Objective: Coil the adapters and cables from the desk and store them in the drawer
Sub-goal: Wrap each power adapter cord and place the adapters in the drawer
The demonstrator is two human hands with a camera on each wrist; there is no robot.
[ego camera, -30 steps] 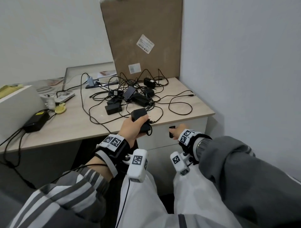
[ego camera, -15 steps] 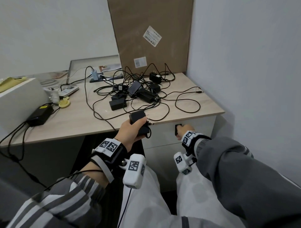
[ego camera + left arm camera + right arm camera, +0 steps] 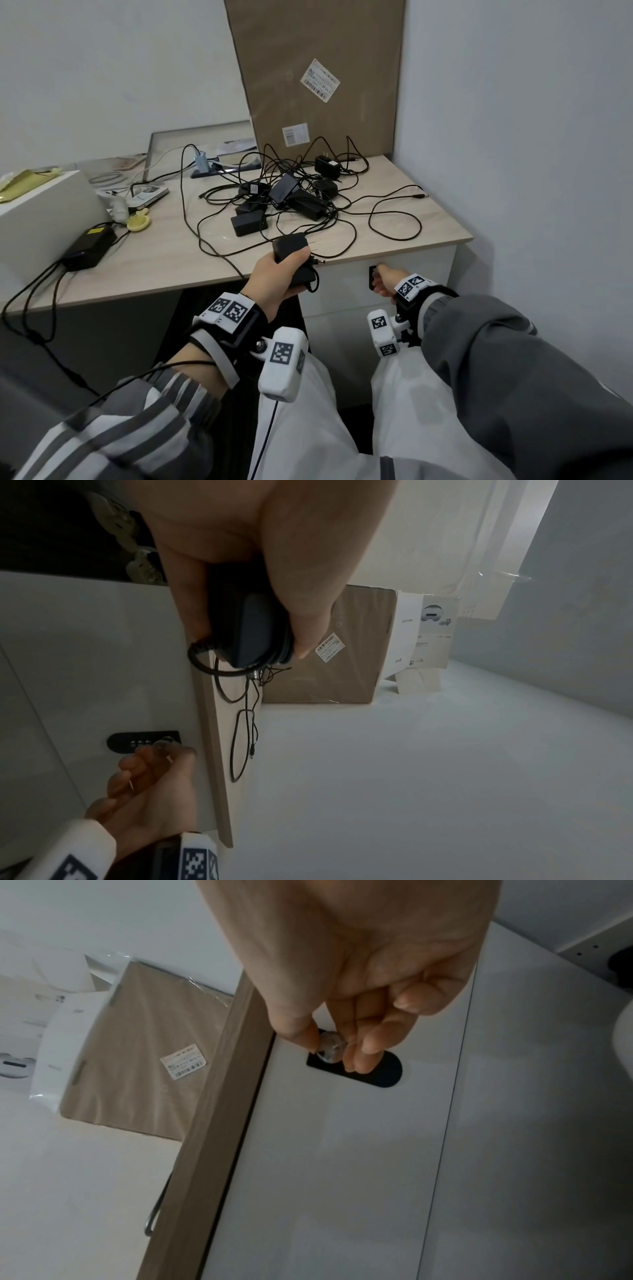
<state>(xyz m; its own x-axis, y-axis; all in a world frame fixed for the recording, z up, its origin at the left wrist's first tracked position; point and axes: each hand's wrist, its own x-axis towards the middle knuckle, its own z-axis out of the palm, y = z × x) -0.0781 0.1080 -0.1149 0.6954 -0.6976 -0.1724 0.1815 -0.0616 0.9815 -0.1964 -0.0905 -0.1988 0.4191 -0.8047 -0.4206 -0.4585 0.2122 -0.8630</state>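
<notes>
Drawer (image 3: pixel 346 287), closed, under table (image 3: pixel 144 267) edge: right hand (image 3: pixel 359 969) fingers (image 3: pixel 363 1047) pinch round knob (image 3: pixel 329 1046) directly ahead. Left hand (image 3: pixel 277 274), just beside, fingers curled round coiled adapter (image 3: pixel 255 631), waiting level with drawer front

counter (image 3: pixel 144 270): pale wood-grain laminate, matt
drawer front (image 3: pixel 342 1150): smooth white, slight sheen
knob (image 3: pixel 329 1045): shiny metal
box (image 3: pixel 318 68): brown cardboard

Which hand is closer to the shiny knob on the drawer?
Right. The right hand pinches the knob on the drawer front. The left hand is off to the side, holding a coiled adapter by the desk edge.
</notes>
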